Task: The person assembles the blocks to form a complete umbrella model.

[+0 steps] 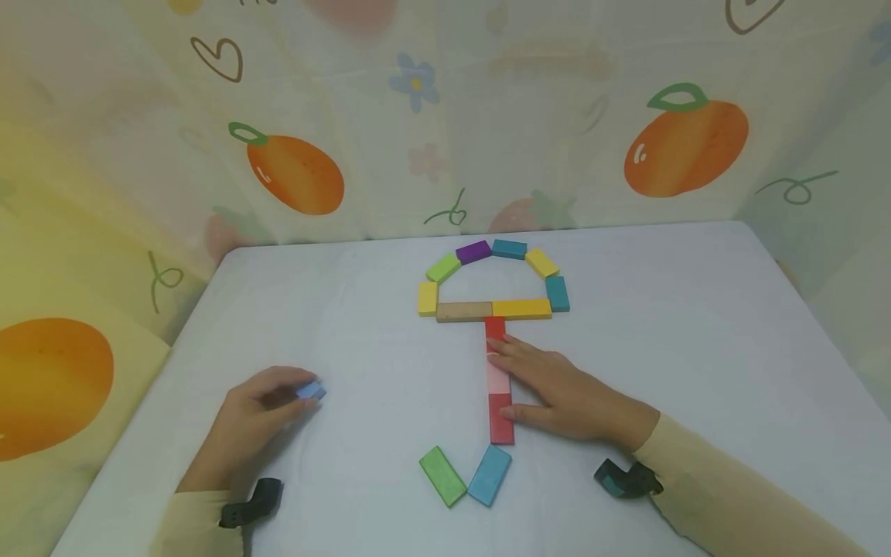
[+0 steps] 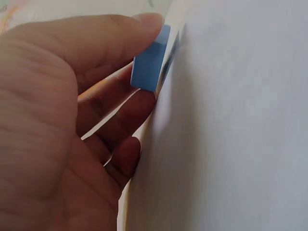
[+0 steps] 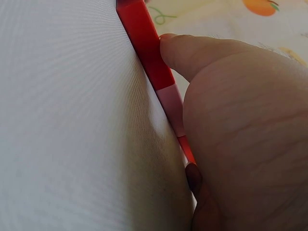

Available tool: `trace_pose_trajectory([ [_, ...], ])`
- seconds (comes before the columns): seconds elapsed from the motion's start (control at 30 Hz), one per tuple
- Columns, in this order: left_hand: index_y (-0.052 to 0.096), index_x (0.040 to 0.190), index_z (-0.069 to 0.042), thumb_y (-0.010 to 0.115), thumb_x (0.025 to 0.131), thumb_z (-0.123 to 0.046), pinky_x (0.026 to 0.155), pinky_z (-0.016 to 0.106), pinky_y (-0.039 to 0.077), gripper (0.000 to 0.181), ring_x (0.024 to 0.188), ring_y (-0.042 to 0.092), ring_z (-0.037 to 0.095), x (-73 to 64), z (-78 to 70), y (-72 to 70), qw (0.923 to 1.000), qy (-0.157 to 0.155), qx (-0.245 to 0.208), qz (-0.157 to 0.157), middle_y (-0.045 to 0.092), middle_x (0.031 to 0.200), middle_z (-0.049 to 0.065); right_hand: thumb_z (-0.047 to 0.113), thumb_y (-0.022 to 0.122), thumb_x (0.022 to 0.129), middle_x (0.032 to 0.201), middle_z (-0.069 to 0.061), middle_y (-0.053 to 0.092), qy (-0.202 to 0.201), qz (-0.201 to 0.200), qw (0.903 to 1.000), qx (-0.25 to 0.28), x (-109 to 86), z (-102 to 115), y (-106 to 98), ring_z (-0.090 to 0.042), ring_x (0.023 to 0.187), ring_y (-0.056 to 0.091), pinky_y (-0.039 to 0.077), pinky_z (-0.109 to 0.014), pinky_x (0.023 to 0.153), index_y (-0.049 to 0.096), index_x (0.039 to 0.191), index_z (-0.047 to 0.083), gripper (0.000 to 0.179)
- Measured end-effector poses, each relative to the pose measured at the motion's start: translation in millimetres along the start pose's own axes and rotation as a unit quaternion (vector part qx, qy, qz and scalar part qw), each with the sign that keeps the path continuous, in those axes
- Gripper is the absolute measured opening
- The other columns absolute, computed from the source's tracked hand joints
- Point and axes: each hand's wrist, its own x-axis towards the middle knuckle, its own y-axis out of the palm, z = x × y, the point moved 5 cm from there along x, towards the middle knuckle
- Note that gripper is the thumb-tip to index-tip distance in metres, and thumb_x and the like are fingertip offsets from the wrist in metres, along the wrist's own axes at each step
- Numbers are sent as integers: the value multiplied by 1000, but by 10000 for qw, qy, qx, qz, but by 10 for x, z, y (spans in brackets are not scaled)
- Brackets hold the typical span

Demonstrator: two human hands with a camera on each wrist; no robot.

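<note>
My left hand (image 1: pixel 254 414) pinches a small blue block (image 1: pixel 311 390) between thumb and fingertips, low over the left part of the table. In the left wrist view the thumb lies across the upper end of this blue block (image 2: pixel 150 67). My right hand (image 1: pixel 571 391) lies along a straight column of blocks, fingers extended. Its fingertips rest on the upper red block (image 1: pixel 495 326) and the pink block (image 1: pixel 497 381). The thumb tip touches the lower red block (image 1: pixel 500 427), seen closely in the right wrist view as a red block (image 3: pixel 144 41).
Above the column, a tan block (image 1: pixel 464 312) and a yellow-orange block (image 1: pixel 521 309) form a bar under an arch of several coloured blocks, including a purple block (image 1: pixel 474 252). Below it, a green block (image 1: pixel 442 476) and a teal-blue block (image 1: pixel 490 476) form a V on the white table (image 1: pixel 362 348).
</note>
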Motion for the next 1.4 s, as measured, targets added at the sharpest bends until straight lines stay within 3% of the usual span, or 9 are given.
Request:
trace_pose_trajectory([
  [0.17, 82, 124, -21, 94, 90, -18, 92, 15, 50, 36, 113, 66, 10, 48, -70, 113, 9998, 201, -52, 44, 75, 123, -6, 61, 67, 102, 179, 10, 21, 75, 15, 10000, 38, -7, -12, 2, -19, 164, 17, 30, -64, 123, 34, 173, 23, 88],
  [0.43, 82, 122, -22, 93, 92, -26, 99, 14, 47, 32, 120, 65, 11, 76, -201, 338, 9995, 108, -204, 236, 74, 125, -11, 59, 69, 102, 179, 9, 22, 66, 47, 9999, 128, -14, 6, 5, -21, 164, 17, 29, -65, 123, 35, 173, 22, 87],
  [0.8, 82, 128, -14, 85, 96, -7, 110, 16, 41, 33, 130, 64, 23, 80, -564, 692, 9931, 1034, -153, 534, 73, 132, -7, 58, 68, 103, 179, 5, 24, -48, 6, 10000, 68, -8, 40, -12, -25, 164, 19, 29, -68, 122, 35, 173, 19, 87],
  [1.13, 82, 127, -12, 81, 100, -7, 109, 25, 47, 28, 127, 65, 24, 69, -768, 897, 9885, 1331, -346, 623, 74, 130, -5, 60, 67, 103, 178, 5, 25, -56, -35, 10000, 42, 2, 21, -9, -25, 163, 20, 29, -68, 122, 36, 172, 19, 87],
  [1.4, 84, 122, -17, 85, 96, -9, 103, 34, 53, 27, 119, 65, 18, 70, -876, 1018, 9870, 1404, -307, 721, 74, 125, -11, 60, 67, 103, 179, 4, 25, -78, -41, 10000, 19, 3, 16, -7, -26, 163, 20, 30, -68, 122, 36, 172, 19, 86],
])
